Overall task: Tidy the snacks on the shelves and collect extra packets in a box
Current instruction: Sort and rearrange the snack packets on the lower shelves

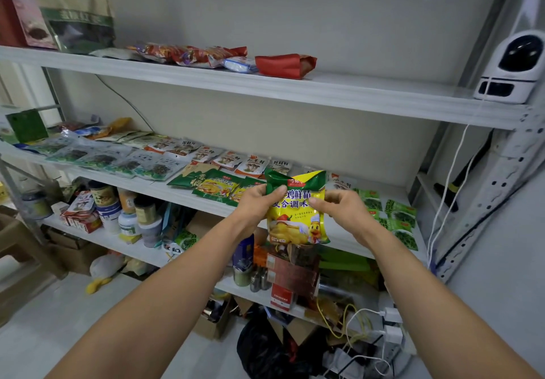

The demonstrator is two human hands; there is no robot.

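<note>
Evidently the chicken seasoning packet (296,219) was being held up for straightening, not simply carried: it hung upright between the two hands, printed face toward the camera, clear of the middle shelf (342,235) behind it. The left hand (258,203) pinched the packet's upper left corner, thumb on the front and the other fingers curled behind the crumpled green top. The right hand (343,210) pinched the right edge a little lower in the same way. Gripping both sides like this would let the person pull the wrinkled top flat and read the label (a sensible check before deciding where it belongs).

Just beyond and to the left of the left hand lay the matching seasoning packets (216,185), flat and overlapping near the shelf's front edge. That likely explains the height at which the packet was held, since its place would be beside them. Farther back from both hands ran a row of mushroom packets (230,159), and just past the right hand sat the green seaweed packets (401,216), each kind grouped with its own.

Whether this packet counted as an extra could not be told. A cardboard box (212,322) stood on the floor well below the hands, but nothing marked it as the collecting box.
</note>
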